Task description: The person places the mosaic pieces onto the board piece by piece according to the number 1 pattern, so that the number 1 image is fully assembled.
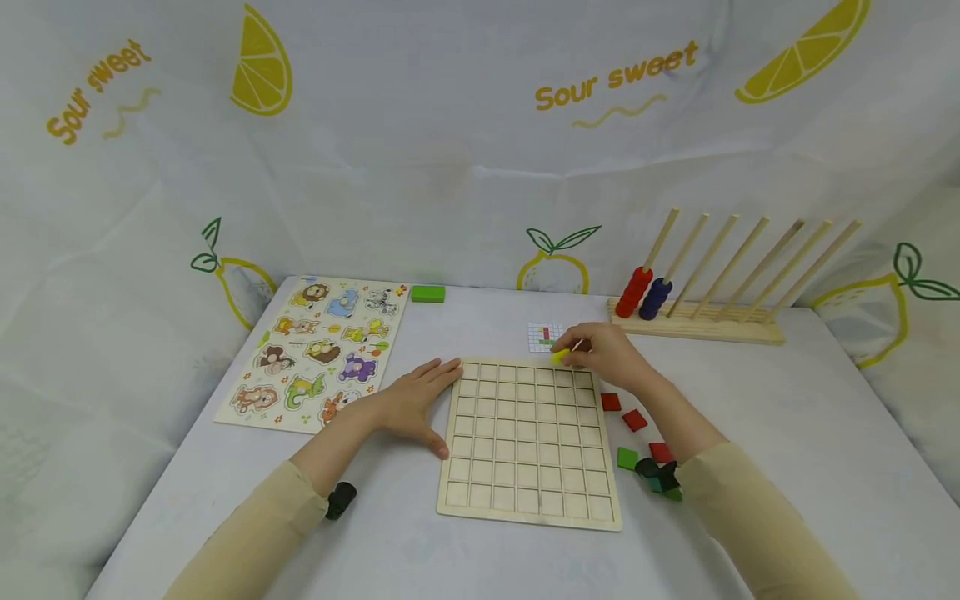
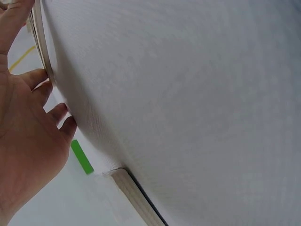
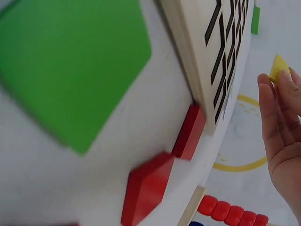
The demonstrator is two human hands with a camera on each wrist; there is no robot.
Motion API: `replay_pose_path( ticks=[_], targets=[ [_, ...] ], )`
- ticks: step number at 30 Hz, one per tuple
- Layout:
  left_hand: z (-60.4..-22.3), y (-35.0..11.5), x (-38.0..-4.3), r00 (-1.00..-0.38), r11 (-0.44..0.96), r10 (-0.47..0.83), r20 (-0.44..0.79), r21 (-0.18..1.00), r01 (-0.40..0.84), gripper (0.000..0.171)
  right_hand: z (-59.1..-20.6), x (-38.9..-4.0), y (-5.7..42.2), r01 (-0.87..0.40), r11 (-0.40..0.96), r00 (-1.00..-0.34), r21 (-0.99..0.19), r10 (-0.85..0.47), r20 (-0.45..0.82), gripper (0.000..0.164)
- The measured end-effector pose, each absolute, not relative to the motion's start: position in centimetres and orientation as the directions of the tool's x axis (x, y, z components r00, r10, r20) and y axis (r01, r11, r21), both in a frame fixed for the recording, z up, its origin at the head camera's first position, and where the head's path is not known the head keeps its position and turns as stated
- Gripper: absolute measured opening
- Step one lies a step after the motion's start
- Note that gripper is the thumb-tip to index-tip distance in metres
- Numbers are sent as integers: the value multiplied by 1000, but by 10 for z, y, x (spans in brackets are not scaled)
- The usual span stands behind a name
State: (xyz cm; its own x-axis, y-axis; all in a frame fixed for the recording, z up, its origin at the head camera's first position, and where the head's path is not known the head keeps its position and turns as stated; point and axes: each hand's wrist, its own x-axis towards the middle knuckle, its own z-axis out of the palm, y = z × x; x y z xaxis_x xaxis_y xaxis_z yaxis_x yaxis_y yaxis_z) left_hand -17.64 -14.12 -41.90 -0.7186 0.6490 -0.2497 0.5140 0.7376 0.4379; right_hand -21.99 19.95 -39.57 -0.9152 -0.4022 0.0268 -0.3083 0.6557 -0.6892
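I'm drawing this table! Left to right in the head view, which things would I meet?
Whitish animal-picture puzzle board, green rectangular block, pale wooden square-grid board, pale wooden seven-rod rack.

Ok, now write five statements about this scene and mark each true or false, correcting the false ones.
1. The right hand pinches a small flat yellow tile. True.
2. The pale wooden abacus carries red beads and dark blue beads. True.
3. The left hand grips the abacus. False: it touches the left side of the pale wooden grid board.
4. The red square tiles lie left of the grid board. False: they lie to its right.
5. The green rectangular block lies beside the flat animal puzzle board. True.
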Motion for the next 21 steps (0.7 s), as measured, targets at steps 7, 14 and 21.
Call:
replay_pose_path(
  ticks=[7, 14, 21],
  targets=[
    [-420, -142, -176, -717, 738, 649, -255, 439, 513, 124, -400, -221, 183, -280, 621, -911, -732, -413, -2, 12],
    [-420, -141, -177, -718, 743, 645, -262, 435, 508, 124, -403, -219, 165, -266, 571, -891, -777, -453, -28, 14],
    [-422, -141, -178, -725, 757, 631, -276, 423, 498, 124, -404, -218, 145, -317, 588, -876, -745, -482, -8, 12]
  ],
)
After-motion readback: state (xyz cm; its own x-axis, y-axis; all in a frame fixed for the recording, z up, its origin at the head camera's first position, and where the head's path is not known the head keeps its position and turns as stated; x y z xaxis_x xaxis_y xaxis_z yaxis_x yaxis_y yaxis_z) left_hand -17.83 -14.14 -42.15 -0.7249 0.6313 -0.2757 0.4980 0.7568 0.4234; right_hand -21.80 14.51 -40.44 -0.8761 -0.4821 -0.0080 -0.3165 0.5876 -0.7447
